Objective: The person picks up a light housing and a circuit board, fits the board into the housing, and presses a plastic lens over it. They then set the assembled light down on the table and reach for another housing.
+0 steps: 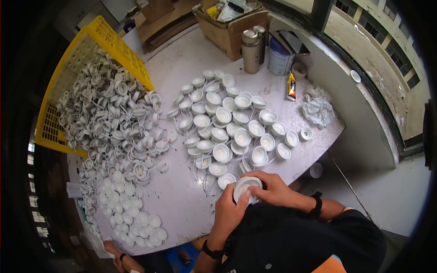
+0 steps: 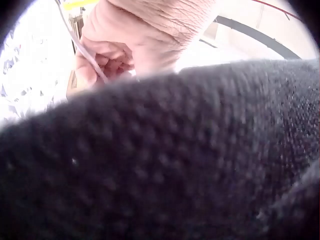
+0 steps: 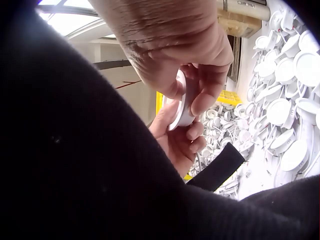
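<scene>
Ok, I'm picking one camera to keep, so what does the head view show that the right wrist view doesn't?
Head only: a cardboard box, a metal flask, a blue tin and the open face of the round white fitting. Right wrist only: that fitting edge-on, its thin rim gripped by the right hand. Both: the left hand and right hand holding it, heaps of white fittings, the yellow crate.
</scene>
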### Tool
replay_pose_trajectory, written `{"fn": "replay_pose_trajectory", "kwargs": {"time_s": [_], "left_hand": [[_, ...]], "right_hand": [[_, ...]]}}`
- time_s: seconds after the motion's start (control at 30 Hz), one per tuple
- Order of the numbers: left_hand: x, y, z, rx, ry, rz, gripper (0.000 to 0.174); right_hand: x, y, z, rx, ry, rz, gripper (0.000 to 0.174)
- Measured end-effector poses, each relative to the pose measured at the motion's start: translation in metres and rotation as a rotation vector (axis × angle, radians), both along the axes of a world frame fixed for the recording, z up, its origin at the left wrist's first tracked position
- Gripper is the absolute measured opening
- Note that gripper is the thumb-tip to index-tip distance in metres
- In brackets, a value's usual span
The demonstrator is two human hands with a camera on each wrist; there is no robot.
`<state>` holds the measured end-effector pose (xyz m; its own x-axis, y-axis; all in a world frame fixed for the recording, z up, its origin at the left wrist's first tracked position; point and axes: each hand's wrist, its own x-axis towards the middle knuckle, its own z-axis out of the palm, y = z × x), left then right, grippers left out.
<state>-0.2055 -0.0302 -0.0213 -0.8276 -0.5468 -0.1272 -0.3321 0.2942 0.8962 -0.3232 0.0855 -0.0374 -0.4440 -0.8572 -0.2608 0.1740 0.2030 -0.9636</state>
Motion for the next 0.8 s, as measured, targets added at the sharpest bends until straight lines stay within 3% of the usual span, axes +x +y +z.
{"fn": "replay_pose_trajectory", "kwargs": {"time_s": [0.1,0.23,0.33,0.43,0.47,0.6,0.67,0.8], "left_hand": [[0.004,-0.009,-0.011,0.173,-0.027,-0.035,0.032],[-0.012,-0.020,-0.021,0.179,-0.042,-0.038,0.031],[-0.040,-0.047,-0.044,0.248,-0.183,-0.087,0.031],[-0.074,-0.089,-0.082,0.446,-0.037,0.024,0.033],[-0.087,-0.103,-0.089,0.427,-0.081,0.064,0.027],[-0.130,-0.144,-0.126,0.268,-0.173,0.121,0.030],[-0.144,-0.152,-0.141,-0.089,-0.259,0.062,0.034],[-0.162,-0.151,-0.157,-0.181,-0.367,0.036,0.042]], "right_hand": [[-0.006,-0.003,-0.006,-0.006,-0.035,-0.095,0.036],[-0.014,-0.012,-0.021,0.007,-0.098,-0.152,0.036],[-0.026,-0.018,-0.041,-0.032,0.001,-0.249,0.047],[-0.036,-0.011,-0.060,-0.082,0.142,-0.407,0.049],[-0.041,-0.006,-0.055,-0.078,0.027,-0.435,0.044],[-0.053,0.006,-0.076,0.037,-0.060,-0.342,0.032],[-0.053,0.008,-0.079,0.050,-0.068,-0.307,0.031],[-0.049,0.010,-0.091,0.065,0.029,-0.254,0.026]]}}
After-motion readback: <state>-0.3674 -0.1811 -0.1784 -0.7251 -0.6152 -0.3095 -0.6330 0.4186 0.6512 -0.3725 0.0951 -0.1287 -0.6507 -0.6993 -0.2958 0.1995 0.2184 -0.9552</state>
